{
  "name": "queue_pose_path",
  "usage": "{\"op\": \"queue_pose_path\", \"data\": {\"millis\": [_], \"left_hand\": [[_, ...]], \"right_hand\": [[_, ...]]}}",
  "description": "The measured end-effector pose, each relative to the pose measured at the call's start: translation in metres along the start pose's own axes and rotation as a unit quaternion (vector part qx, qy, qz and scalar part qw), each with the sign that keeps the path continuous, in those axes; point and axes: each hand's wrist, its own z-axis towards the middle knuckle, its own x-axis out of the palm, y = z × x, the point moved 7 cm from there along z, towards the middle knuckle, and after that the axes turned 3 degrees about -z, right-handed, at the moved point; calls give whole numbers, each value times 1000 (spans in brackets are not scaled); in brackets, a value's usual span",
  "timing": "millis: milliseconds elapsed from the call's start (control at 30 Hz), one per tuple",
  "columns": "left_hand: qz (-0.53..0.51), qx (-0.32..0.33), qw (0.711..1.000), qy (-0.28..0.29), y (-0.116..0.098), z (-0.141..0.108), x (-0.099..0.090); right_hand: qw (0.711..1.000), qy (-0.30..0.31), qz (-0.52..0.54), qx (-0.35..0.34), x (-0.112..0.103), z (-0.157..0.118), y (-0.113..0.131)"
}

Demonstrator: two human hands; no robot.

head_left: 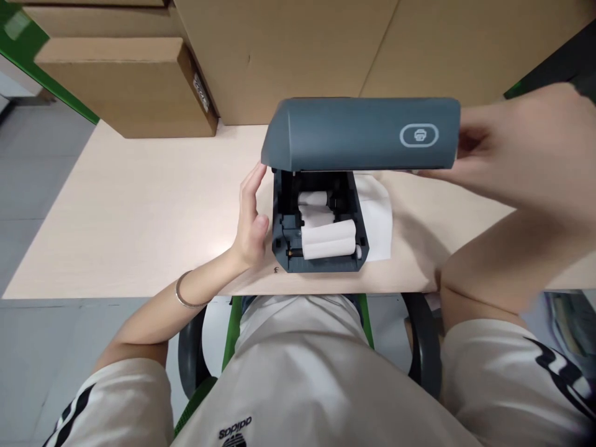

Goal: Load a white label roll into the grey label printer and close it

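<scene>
A dark blue-grey label printer point(280, 264) sits on the table with its lid point(344, 133) raised. Inside its body lies a white paper roll point(328, 239), slightly tilted, with more white paper point(317, 215) and a smaller white roll point(313, 198) behind it. My left hand point(252, 220) rests open against the printer's left side, fingers stretched upward to the lid's corner. At the lid's right end, my right hand point(503, 146) grips it, though the lid hides most of the fingertips. A white sheet of paper point(378, 217) lies to the right of the printer, partly covered by it.
Large cardboard panels point(298, 56) stand along the back of the pale table point(139, 236). A flat brown carton point(125, 90) stands at the back left. Near the front edge lies a tiny dark bit point(276, 270). Black chair armrests point(423, 347) flank my body.
</scene>
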Motion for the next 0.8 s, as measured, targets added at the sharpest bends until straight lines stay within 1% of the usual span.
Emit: {"op": "queue_pose_path", "data": {"millis": [33, 100, 167, 233, 300, 367, 433, 533, 567, 633, 700, 800], "left_hand": [[-7, 24, 999, -34, 0, 0, -4], [-24, 19, 999, -44, 7, 2, -4], [-50, -29, 998, -8, 18, 6, 3], [-85, -86, 992, 24, 28, 9, 9], [-121, -137, 982, 44, 35, 12, 13], [-147, -171, 973, 56, 38, 14, 15], [-158, -184, 968, 58, 38, 16, 15], [-154, -192, 968, 45, 36, 17, 13], [-149, -193, 969, 41, 36, 18, 13], [-140, -193, 970, 37, 36, 18, 13], [-130, -189, 973, 34, 36, 19, 12], [-123, -183, 975, 24, 36, 22, 10]], "right_hand": [[999, -14, 28, -5, -1, 7, 2], [994, -42, 91, -39, -2, 18, 5], [981, -53, 160, -93, -1, 25, 7], [965, -65, 219, -126, 2, 28, 6], [953, -99, 260, -119, 5, 32, 3], [939, -142, 300, -86, 10, 38, -1], [921, -186, 339, -56, 18, 46, -4], [884, -234, 403, -37, 30, 60, -9], [874, -239, 422, -30, 34, 65, -11], [867, -226, 444, -14, 44, 72, -15], [868, -192, 457, -5, 55, 79, -20], [861, -143, 489, -10, 71, 86, -25]]}}
